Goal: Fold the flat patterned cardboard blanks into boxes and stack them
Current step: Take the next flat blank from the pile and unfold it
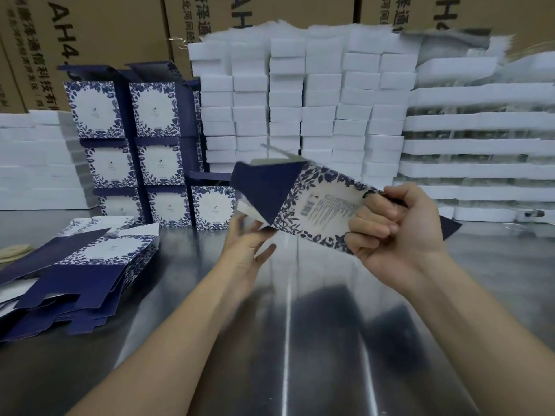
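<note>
Presently one partly folded blank (pixel 303 202) is in work, held in the air at centre frame above the steel table (pixel 300 325). Its printed panel faces the camera, tilted down to the right, and a navy flap stands open at its left end.

Count of other task items: seven finished boxes (pixel 159 163) show their fronts at middle left, in two columns of three plus a single box on the table to their right. One pile of flat blanks (pixel 81 265) lies fanned at lower left; the number of sheets cannot be told.

The right hand (pixel 396 235) grips the blank's right end, fingers curled over the panel edge. The left hand (pixel 246 250) is blurred; its fingers are extended and spread, the tips touching the white flap at the blank's lower left corner. Both forearms rise from the bottom edge of the frame.

Bare steel shows beneath the hands, from the pile across to the right edge. Behind, stacked white foam blocks (pixel 300 100) wall the table's far side, with brown cartons (pixel 90 25) above them. Beige discs (pixel 13 253) lie at the left edge.
</note>
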Demonstrator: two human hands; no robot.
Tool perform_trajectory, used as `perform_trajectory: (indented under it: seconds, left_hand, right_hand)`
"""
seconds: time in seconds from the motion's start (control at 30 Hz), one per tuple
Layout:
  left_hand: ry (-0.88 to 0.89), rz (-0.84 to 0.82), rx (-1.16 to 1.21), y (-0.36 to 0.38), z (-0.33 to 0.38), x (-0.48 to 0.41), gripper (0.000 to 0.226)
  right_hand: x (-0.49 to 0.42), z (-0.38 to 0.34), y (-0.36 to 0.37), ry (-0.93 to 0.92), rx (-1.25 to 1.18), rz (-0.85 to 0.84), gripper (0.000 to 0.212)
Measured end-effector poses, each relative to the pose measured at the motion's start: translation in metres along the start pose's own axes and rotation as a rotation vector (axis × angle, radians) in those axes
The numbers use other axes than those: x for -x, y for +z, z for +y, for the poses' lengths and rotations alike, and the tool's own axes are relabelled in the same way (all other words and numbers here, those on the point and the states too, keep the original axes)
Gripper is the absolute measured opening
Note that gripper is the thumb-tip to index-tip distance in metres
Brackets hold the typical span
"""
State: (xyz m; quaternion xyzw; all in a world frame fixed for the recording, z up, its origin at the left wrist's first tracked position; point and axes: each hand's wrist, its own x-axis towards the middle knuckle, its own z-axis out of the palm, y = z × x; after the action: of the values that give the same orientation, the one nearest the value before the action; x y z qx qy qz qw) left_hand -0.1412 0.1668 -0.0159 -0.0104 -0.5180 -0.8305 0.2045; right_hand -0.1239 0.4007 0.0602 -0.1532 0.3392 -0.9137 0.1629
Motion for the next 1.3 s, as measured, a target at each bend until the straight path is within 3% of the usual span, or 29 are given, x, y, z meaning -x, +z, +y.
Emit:
perform_trajectory:
  seconds: [0.1,0.17,0.37,0.5,0.57,0.67,0.7,0.83,0.93,1.07,1.13,1.23,1.3]
  left_hand:
    - [0.055,0.030,-0.030,0.001,0.005,0.002,0.025]
    - [0.067,0.000,-0.056,0.002,0.005,0.004,0.022]
    - [-0.052,-0.121,-0.031,0.002,0.003,0.010,0.091]
    - [-0.049,-0.152,-0.188,0.003,0.003,0.013,0.106]
    - [-0.040,-0.165,-0.307,0.006,0.003,0.014,0.089]
    - [0.102,-0.107,-0.432,0.010,-0.001,0.012,0.022]
    - [0.147,-0.088,-0.431,0.011,-0.001,0.012,0.010]
    - [0.230,-0.018,-0.379,0.012,0.008,0.012,0.008]
    - [0.331,-0.049,-0.458,0.016,0.011,0.019,0.037]
    - [0.625,-0.306,-1.159,0.020,0.004,0.033,0.074]
    - [0.761,-0.330,-1.382,0.022,-0.002,0.035,0.063]
    - [0.868,-0.188,-1.265,0.024,-0.001,0.033,0.026]
    - [0.943,-0.090,-1.236,0.025,0.004,0.033,0.015]
  right_hand:
    - [-0.003,-0.001,-0.005,-0.021,0.014,0.006,0.043]
    - [-0.005,0.001,-0.008,-0.007,0.057,0.011,0.043]
    - [-0.011,0.017,-0.013,0.015,0.278,0.139,0.048]
    - [-0.010,0.017,-0.015,-0.145,0.551,0.232,0.044]
    - [-0.010,0.016,-0.015,-0.178,0.596,0.253,0.043]
    - [-0.011,0.017,-0.016,-0.184,0.624,0.259,0.043]
    - [-0.011,0.019,-0.015,-0.192,0.643,0.262,0.044]
    - [-0.011,0.023,-0.012,-0.240,0.743,0.243,0.044]
    - [-0.011,0.026,-0.012,-0.282,0.812,0.210,0.045]
    - [-0.012,0.028,-0.012,-0.310,0.809,0.187,0.042]
    - [-0.012,0.029,-0.013,-0.309,0.806,0.186,0.043]
    - [-0.011,0.031,-0.013,-0.319,0.805,0.150,0.044]
    - [-0.010,0.034,-0.012,-0.407,0.866,0.088,0.046]
